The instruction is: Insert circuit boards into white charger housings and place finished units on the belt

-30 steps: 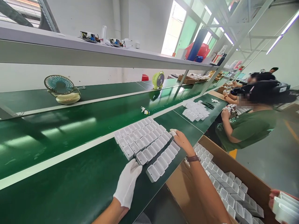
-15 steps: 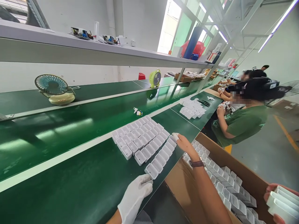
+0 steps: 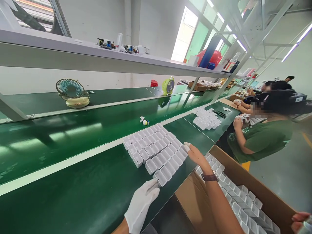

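Note:
A row of small white open-topped plastic boxes [image 3: 170,168] lies along the front of the block of similar boxes [image 3: 148,140] on the green bench. At the row's near end is my left hand [image 3: 142,204], in a white glove, its fingertips against the end box. My right hand [image 3: 196,156], with white coverings on the fingertips and a dark band at the wrist, presses on the row's far end. Between them the two hands hold the row together. The inner sides of my fingers are partly hidden.
Below the bench edge stands a cardboard box [image 3: 258,182] full of similar boxes. Another person's hand [image 3: 301,221] shows at its right corner. A co-worker in green [image 3: 263,136] sits farther along. White parts [image 3: 207,118], a plug piece [image 3: 145,122] and fans [image 3: 168,86] are on the benches.
My hands have slid the front row up to the block, closing the gap between them. The other person's hand, earlier holding white boxes, is now mostly out of view. The view has shifted slightly.

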Tool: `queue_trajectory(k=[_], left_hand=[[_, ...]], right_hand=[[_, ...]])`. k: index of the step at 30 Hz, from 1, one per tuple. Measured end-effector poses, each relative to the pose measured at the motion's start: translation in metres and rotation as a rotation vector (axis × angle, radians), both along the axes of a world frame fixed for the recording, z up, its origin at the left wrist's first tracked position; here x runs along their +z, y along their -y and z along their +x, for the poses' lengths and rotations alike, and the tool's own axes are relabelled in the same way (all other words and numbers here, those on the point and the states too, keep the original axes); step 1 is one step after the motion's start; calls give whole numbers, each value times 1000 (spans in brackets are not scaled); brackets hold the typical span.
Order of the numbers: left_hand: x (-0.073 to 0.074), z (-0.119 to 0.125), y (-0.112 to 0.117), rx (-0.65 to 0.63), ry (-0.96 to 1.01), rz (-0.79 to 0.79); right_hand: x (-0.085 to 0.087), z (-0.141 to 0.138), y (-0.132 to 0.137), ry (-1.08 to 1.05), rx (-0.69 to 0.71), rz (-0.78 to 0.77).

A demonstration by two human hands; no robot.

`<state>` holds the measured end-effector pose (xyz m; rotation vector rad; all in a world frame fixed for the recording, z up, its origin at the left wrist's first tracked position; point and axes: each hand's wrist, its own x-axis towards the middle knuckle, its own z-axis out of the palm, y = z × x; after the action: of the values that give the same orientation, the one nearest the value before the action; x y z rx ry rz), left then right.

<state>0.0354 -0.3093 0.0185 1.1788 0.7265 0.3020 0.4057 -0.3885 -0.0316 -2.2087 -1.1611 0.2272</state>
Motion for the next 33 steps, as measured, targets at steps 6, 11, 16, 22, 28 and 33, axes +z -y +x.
queue_trajectory(k=[6, 11, 16, 22, 28, 33], left_hand=[[-3, -4, -4, 43, -26, -50], [-7, -22, -32, 186, -14, 8], [2, -40, -93, 347, -64, 248], [12, -33, -179, 401, -172, 623], [12, -17, -241, 247, -303, 903], [0, 4, -286, 108, -506, 1119]], right_hand=[[14, -14, -2, 29, -22, -1], [41, -36, -2, 48, 10, 64], [64, -106, 2, 71, 82, 283], [27, -249, -3, 161, 695, 493], [-27, -294, -12, 246, 769, 513], [-59, -293, -12, 351, 701, 584]])
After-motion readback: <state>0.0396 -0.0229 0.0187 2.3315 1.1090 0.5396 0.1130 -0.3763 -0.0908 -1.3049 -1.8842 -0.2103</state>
